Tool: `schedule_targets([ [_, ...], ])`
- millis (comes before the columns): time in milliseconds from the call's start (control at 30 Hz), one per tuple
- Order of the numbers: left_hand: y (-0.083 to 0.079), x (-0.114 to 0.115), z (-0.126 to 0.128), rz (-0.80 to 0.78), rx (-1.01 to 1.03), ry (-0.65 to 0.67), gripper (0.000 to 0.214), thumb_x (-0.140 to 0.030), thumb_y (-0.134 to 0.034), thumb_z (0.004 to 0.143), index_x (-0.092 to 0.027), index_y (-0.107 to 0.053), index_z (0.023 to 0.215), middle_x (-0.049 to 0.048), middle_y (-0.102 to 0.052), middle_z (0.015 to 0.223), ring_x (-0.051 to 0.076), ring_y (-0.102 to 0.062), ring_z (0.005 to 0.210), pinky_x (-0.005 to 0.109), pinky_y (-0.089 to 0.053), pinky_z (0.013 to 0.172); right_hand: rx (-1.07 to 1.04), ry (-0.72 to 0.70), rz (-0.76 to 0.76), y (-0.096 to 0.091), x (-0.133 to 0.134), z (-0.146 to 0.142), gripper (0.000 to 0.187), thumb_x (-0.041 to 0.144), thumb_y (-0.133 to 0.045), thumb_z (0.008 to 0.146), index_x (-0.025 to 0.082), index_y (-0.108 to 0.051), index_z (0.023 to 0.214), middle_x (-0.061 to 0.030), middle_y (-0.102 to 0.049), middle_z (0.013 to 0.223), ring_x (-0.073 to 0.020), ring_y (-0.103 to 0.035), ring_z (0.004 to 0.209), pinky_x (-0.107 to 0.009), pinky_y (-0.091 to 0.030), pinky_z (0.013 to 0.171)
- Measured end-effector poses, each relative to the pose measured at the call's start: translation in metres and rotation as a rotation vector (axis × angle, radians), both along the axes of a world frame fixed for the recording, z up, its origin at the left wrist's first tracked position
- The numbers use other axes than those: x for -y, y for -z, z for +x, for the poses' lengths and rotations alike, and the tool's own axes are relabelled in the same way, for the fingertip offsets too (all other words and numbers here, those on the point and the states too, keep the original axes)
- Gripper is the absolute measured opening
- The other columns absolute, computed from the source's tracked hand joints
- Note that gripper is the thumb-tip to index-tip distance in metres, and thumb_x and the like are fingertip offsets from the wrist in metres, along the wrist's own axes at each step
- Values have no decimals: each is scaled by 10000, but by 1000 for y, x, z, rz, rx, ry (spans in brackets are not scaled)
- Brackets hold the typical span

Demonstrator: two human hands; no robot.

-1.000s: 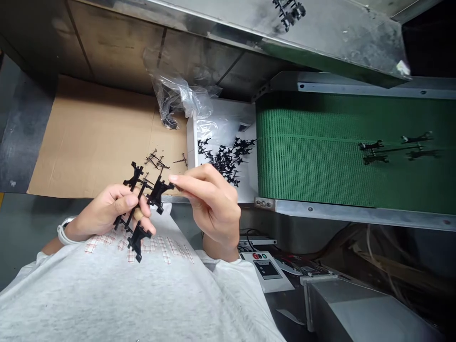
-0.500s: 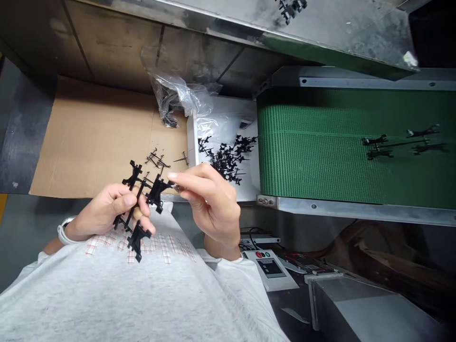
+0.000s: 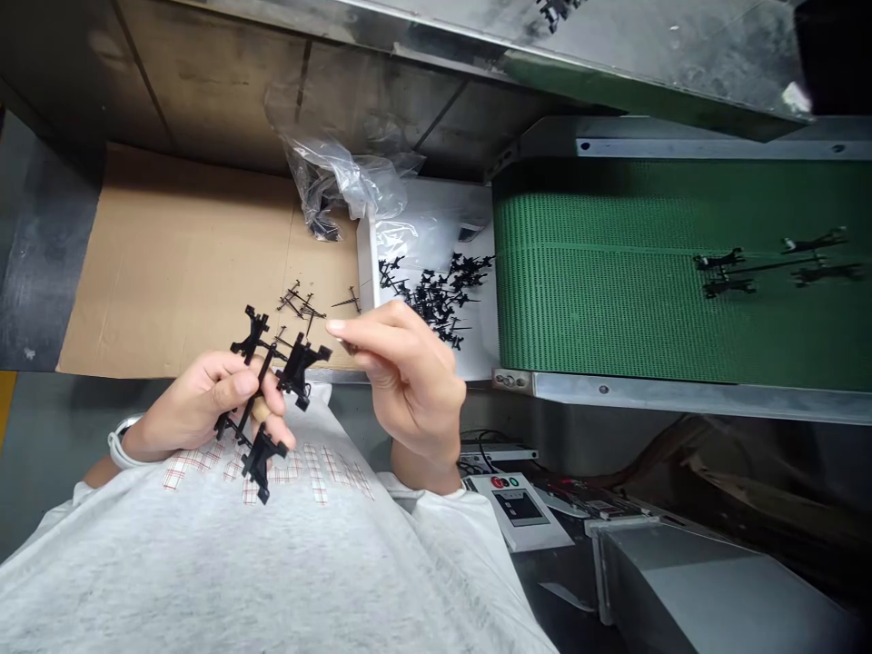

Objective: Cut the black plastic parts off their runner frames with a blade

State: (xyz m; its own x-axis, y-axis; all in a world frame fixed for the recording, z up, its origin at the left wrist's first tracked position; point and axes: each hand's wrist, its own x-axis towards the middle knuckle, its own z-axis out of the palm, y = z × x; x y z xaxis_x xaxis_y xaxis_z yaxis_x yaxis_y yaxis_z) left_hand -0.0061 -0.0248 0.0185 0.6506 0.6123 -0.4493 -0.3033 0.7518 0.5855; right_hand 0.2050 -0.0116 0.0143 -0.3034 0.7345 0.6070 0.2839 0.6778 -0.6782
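Observation:
My left hand (image 3: 211, 400) is closed around the central stem of a black plastic sprue (image 3: 298, 371), which carries several bracket-like parts on its side runners. Just right of the nearest bracket, my right hand (image 3: 412, 381) is pinched, thumb against fingers. Something small and dark shows at its fingertips, too little to name. A gap separates those fingertips from the sprue. Beyond the hands, thin bare black runners (image 3: 300, 302) lie on a cardboard sheet (image 3: 183, 245).
A white box (image 3: 368, 259) holds a heap of black sprues (image 3: 436, 304); clear plastic bags (image 3: 341, 182) hang over its rim. On the right, a green conveyor belt (image 3: 599, 300) bears another black sprue (image 3: 769, 263). A control box (image 3: 521, 510) sits below it, under a metal ledge (image 3: 647, 45) overhead.
My right hand has drawn slightly right, away from the bracket at the sprue's edge, opening a gap. My left hand keeps its hold, almost unmoved. The view has shifted a little.

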Motion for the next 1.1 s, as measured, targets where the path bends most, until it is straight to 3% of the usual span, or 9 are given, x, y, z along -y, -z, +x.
schedule_targets([
  [167,-1,-1,1,-11,19,-11,338,-474,-821,712,-148,-736,691,41,-759,596,147,-690,464,178,-549,450,-1,-41,-4,-2,2,-2,290,185,-477,1005,219,-595,1267,-20,-704,940,-120,-621,755,-264,-575,645],
  [367,0,0,-1,15,28,1,358,-490,-799,733,-141,-727,692,46,-758,598,155,-682,453,198,-558,437,14,3,9,0,3,-2,274,184,-482,1001,245,-623,1228,2,-632,842,-105,-598,701,-245,-547,591],
  [800,0,-1,2,100,9,-7,380,-504,-772,763,-137,-718,676,56,-754,587,146,-677,437,187,-557,443,42,20,41,1,6,-1,267,108,-519,969,195,-638,1191,4,-554,822,-87,-559,706,-215,-522,603],
  [1100,2,0,0,60,7,-13,356,-506,-783,749,-160,-733,684,43,-744,563,159,-690,459,186,-543,428,-24,34,22,4,1,-2,283,155,-489,988,236,-625,1223,-25,-648,881,-136,-599,742,-283,-561,607],
])
